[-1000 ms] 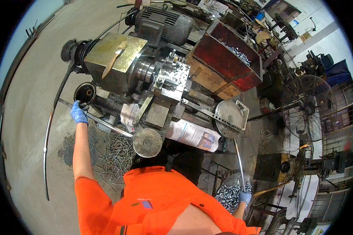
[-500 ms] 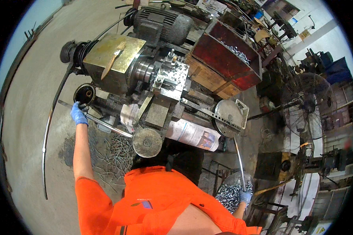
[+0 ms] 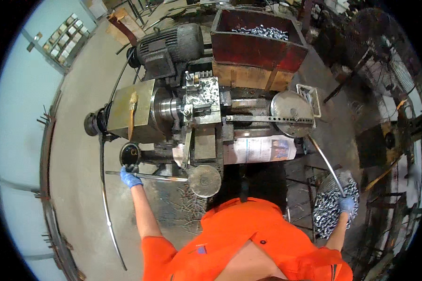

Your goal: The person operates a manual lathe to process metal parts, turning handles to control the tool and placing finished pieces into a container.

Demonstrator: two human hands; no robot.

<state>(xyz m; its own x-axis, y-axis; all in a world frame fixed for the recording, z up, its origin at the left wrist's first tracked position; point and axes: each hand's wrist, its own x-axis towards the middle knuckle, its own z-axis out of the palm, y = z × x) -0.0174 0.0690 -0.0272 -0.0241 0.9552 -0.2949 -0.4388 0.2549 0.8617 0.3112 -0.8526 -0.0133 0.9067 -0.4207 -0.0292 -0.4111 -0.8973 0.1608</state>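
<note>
My left hand (image 3: 130, 177), in a blue glove, is closed around a long metal lever (image 3: 166, 178) that runs to a round plate (image 3: 204, 181) at the machine's front. A black round cup (image 3: 130, 154) sits just beyond that hand. Far to the right, my gloved right hand (image 3: 346, 205) grips the lower end of a second steel lever (image 3: 327, 163), which slants down from beside another round plate (image 3: 291, 110). Under this hand is a basket heaped with small metal parts (image 3: 324, 213). Between both levers stands the lathe-like machine's metal-flecked tool block (image 3: 202, 99), next to the chuck (image 3: 168, 109).
A brush (image 3: 132, 117) lies on the yellowish headstock cover (image 3: 119, 105). Behind are a motor (image 3: 169, 49) and a red bin (image 3: 253, 49) holding metal pieces. Newspaper (image 3: 258, 150) covers the front ledge. Metal shavings (image 3: 192, 206) litter the floor. A long rod (image 3: 109, 220) extends at left.
The view has swung, so the machine now appears more level and more of the left wall shows. Both hands remain on their levers.
</note>
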